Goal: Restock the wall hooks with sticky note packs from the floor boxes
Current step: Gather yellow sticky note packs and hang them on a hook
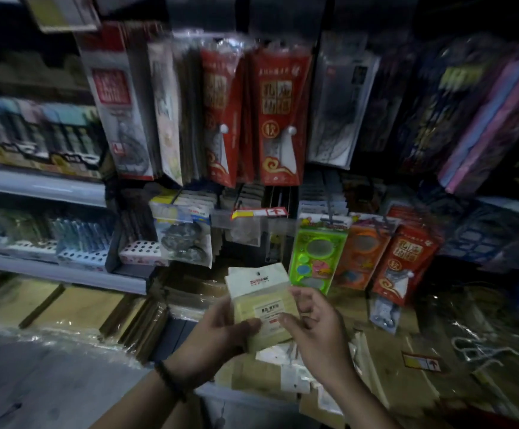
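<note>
A stack of pale yellow sticky note packs (261,298) with white header cards sits in front of me, low and centre. My left hand (218,332) grips the stack from below and the left, thumb across its front. My right hand (310,320) pinches the stack's right edge with thumb and fingers. Below the hands lies an open floor box (270,382) with more white-carded packs inside. Wall hooks (252,212) carrying hanging packs stick out just above and behind the stack.
Red packets (279,119) and clear sleeves hang on upper hooks. A green toy pack (317,252), an orange one and a red box hang at the right. Shelves (38,184) of pens run along the left. Flattened cardboard and plastic wrap cover the floor on the right.
</note>
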`<state>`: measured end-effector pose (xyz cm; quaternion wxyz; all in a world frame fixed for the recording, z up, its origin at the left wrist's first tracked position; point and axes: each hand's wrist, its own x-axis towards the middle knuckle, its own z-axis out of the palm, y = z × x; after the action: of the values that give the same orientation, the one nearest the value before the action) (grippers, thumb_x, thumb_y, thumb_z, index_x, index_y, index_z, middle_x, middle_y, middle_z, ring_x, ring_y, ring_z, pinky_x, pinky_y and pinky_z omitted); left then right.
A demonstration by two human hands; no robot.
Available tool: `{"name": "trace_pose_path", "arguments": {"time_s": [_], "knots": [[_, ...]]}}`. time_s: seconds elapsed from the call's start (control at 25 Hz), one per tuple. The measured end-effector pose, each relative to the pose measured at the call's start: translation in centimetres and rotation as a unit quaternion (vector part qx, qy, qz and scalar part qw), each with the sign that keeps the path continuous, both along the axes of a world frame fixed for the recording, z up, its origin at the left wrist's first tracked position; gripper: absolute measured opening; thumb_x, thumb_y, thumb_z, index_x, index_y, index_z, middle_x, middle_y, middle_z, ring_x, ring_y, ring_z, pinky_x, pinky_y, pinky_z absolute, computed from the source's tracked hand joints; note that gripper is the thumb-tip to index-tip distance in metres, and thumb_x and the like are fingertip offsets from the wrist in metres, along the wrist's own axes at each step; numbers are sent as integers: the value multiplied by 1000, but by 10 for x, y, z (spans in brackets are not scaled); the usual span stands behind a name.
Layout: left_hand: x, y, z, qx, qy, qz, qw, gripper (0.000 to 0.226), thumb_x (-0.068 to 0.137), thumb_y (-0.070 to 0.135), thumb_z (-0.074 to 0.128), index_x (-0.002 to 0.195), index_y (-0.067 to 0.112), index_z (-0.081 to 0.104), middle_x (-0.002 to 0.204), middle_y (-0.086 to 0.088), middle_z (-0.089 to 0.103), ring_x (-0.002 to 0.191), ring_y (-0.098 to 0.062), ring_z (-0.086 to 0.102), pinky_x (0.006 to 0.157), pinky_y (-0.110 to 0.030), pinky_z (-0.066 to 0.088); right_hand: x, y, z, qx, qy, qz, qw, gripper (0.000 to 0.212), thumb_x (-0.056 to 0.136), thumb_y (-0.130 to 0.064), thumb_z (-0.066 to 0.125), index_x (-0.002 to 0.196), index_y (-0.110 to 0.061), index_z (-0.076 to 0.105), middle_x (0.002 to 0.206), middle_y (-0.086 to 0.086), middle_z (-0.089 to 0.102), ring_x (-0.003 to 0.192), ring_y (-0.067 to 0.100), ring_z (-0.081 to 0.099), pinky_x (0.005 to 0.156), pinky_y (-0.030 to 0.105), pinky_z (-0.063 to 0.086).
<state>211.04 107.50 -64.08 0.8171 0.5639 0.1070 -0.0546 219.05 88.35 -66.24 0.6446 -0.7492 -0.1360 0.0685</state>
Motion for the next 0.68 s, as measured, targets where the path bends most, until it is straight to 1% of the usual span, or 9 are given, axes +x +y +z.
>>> {"name": "trace_pose_path", "arguments": {"time_s": [0.12,0.24,0.28,0.32,0.4,0.44,0.52,0.6,0.68], "knots": [[-3,-2,33,39,-98,32,994,60,93,-1,69,149,10,51,141,-21,68,128,-45,66,102,-62,57,0,-4,62,19,-38,22,999,57,89,-8,85,129,-43,67,93,1,74,83,15,80,70,41,67],[-7,-7,74,65,-144,83,984,61,89,-2,75,145,12,55,138,-19,70,125,-42,69,98,-62,59,5,-5,115,19,-68,44,997,68,87,-10,87,137,-49,63,95,2,78,85,17,80,74,49,67],[-8,-5,89,63,-146,96,983,58,89,-5,77,141,11,57,135,-20,72,122,-42,71,94,-61,61,6,-3,131,20,-78,54,995,69,88,-9,86,137,-52,63,100,1,78,92,16,79,78,49,67],[-8,-2,104,62,-148,105,981,53,90,-9,75,138,9,59,133,-21,73,119,-41,72,90,-57,63,6,-1,145,16,-93,64,994,70,90,-10,86,136,-57,62,109,-4,77,103,10,76,83,44,67],[-7,1,139,71,-170,119,976,49,92,-12,69,135,8,60,131,-21,74,118,-38,74,88,-48,65,5,1,181,0,-145,86,986,68,92,-15,84,134,-64,61,130,-18,69,123,-9,60,94,29,62],[-6,2,158,80,-184,121,972,50,92,-12,69,136,9,60,131,-19,74,119,-37,73,91,-49,64,5,2,200,-4,-169,96,981,64,92,-19,85,134,-62,63,135,-25,65,126,-16,54,98,27,60],[-7,2,199,102,-207,123,965,49,92,-11,70,135,11,60,129,-17,75,118,-35,74,93,-52,63,8,6,237,1,-207,92,974,54,90,-24,87,133,-52,69,137,-30,65,126,-16,56,105,30,58],[-8,-1,237,126,-228,124,958,47,92,-11,70,132,10,59,125,-15,77,114,-34,76,88,-52,66,11,8,269,21,-233,66,970,51,86,-18,89,128,-44,75,131,-25,70,123,-7,64,101,32,61],[-3,-1,267,156,-246,137,947,47,90,-8,73,131,10,59,122,-15,78,112,-33,77,91,-56,64,15,10,300,29,-260,42,964,51,86,-13,89,125,-42,75,126,-23,72,116,-10,66,92,22,62]]}}
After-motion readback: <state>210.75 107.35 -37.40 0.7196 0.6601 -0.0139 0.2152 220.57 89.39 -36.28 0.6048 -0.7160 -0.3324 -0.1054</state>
